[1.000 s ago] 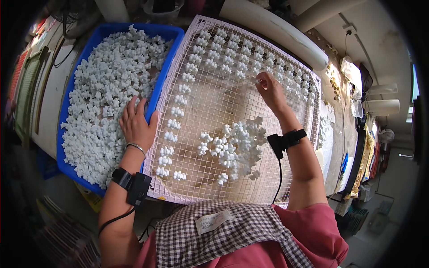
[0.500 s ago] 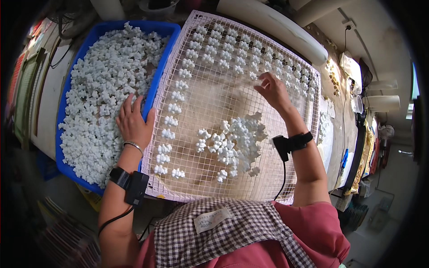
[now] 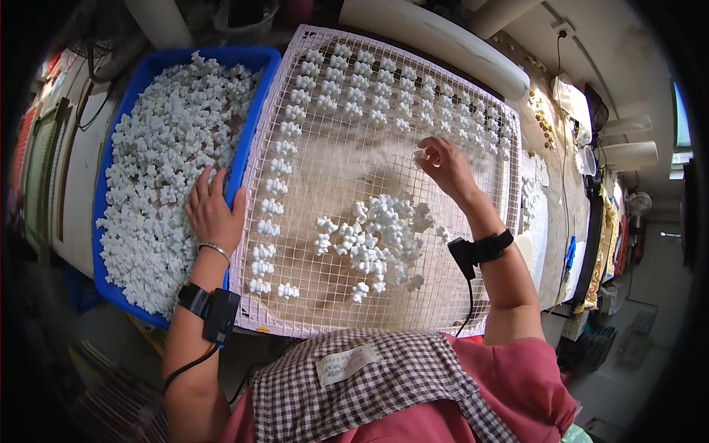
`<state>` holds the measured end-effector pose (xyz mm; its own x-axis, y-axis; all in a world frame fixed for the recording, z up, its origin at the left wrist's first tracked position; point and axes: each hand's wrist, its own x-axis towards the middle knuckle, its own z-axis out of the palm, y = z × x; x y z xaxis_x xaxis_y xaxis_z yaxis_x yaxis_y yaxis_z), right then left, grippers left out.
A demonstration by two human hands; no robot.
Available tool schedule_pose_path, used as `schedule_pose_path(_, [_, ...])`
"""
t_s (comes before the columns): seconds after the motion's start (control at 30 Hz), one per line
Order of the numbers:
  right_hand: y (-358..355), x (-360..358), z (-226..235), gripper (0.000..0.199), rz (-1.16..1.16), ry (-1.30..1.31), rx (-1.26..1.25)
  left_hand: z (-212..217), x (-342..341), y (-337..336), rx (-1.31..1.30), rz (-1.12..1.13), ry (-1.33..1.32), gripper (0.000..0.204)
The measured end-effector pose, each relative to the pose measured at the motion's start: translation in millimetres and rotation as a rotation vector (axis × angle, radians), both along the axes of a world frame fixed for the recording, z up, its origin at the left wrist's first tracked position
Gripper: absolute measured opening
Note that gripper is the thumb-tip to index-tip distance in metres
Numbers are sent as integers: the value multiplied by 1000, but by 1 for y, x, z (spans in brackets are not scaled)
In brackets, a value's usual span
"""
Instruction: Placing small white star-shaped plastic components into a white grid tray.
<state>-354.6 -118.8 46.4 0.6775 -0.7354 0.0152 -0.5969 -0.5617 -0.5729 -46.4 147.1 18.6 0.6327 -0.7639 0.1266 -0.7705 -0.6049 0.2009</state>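
Right hand point(image 3: 448, 169) drawn back over mesh point(image 3: 343, 166), pinching small white piece point(image 3: 419, 155); left hand point(image 3: 215, 215) half-spread on blue tray point(image 3: 256, 111).

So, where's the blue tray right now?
In the head view, the blue tray, heaped with white pieces, is at left, beside the pale wire grid; the left hand is at the tray's right rim.

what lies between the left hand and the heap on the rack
The head view shows the rack's edge, a column of white pieces, bare mesh, then a few stray pieces.
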Motion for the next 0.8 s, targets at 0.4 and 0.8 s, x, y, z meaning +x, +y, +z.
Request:
schedule_pose_path(0.4, [-26, 7, -6, 24, -125, -29, -112, 0, 1, 1, 2, 0, -3, 46])
schedule_pose_path(0.8, [-37, 8, -20, 31, 23, 27, -281, 1, 1, 0, -9, -12, 6, 46])
